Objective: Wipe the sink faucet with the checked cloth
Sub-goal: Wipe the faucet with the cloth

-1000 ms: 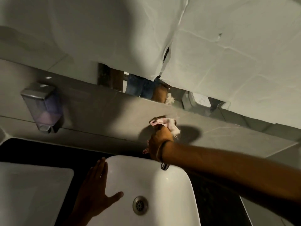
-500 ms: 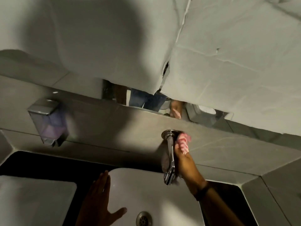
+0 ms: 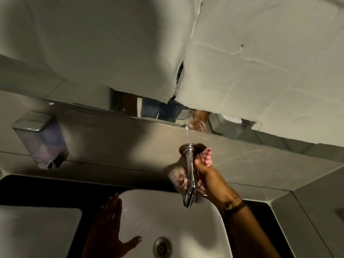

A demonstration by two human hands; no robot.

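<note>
The white sink (image 3: 214, 220) sat nearest, the left hand (image 3: 109, 233) flat and released on its rim; beyond, the right hand (image 3: 206, 175) grasped the checked cloth (image 3: 205, 158) wrapped behind the faucet (image 3: 190, 174). Wiping seemed midway; the spout tip and wall flange likely remained.

No readable text, labels, brands, numbers or signs anywhere in frame. Soap dispenser (image 3: 40, 140) at left of frame: no legible marking on its face. Faucet (image 3: 189, 174) at centre right: plain chrome, no lettering seen. Sink (image 3: 204, 220) at bottom centre: blank white.
</note>
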